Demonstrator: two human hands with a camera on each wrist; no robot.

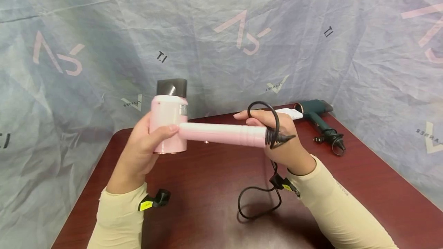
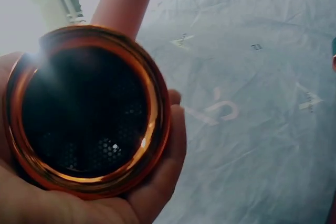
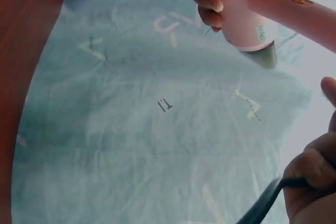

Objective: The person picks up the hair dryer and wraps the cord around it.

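Note:
My left hand [image 1: 138,149] grips a pink hair dryer [image 1: 167,112] round its barrel, above the table. A dark flat nozzle [image 1: 172,87] points up from the barrel, and the handle stretches right. The left wrist view shows the copper-rimmed air intake [image 2: 84,114] with dark mesh inside, fingers curled about it. Behind the handle's end is my right hand [image 1: 288,155], partly hidden by it. The black cord [image 3: 268,198] runs into the curled fingers of this hand in the right wrist view. Lower down, the cord hangs in a loop over the table.
A dark green hair dryer [image 1: 311,107] lies at the table's back right, its cord bundled at the handle. Beside it, a white object [image 1: 292,113] is partly hidden behind my right hand. A grey printed sheet [image 1: 207,49] surrounds the reddish-brown table [image 1: 200,187].

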